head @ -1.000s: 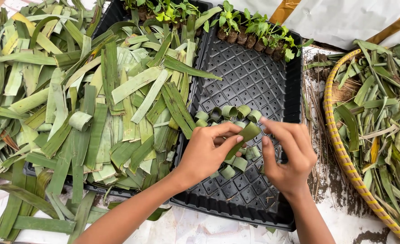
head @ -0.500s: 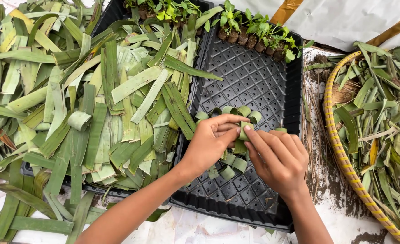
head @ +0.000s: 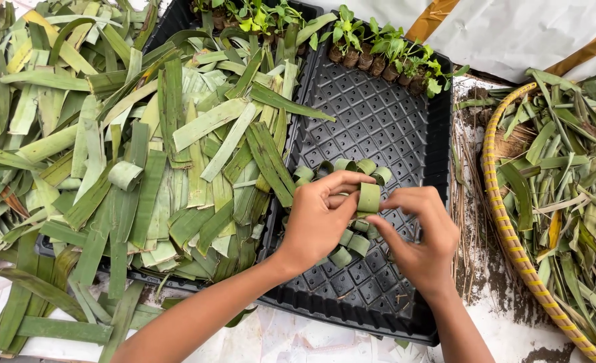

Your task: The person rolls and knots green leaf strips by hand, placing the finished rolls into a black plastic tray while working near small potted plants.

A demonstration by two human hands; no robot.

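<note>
Presently, we find both hands over the black plastic seedling tray [head: 405,134], which we take as our landmark. The left hand [head: 318,222] and the right hand [head: 419,235] meet above the tray's near half, and between them they hold one green leaf strip rolled into a small ring [head: 369,197]. The left thumb and forefinger pinch the ring's left side; the right forefinger and thumb close on its right side. Both grips are narrow and closed on the leaf ring, which stands upright, clear of the tray floor.

Beneath and just behind the hands, more rolled leaf rings [head: 352,167] sit clustered on the tray's gridded floor, some partly hidden under the palms. Along the tray's far edge stands a row of small green seedlings in soil plugs [head: 385,57], well apart from the hands. Between that row and the ring cluster the tray floor lies bare, as does the strip along the tray's right wall.

Over the tray's left edge spills a heap of flat cut leaf strips [head: 143,148], several blades lying across the rim near the left wrist. To the right of the tray, past a band of soil-strewn white surface [head: 486,269], rests a round woven basket with a yellow rim [head: 506,228], filled with narrow leaf trimmings [head: 567,175].
</note>
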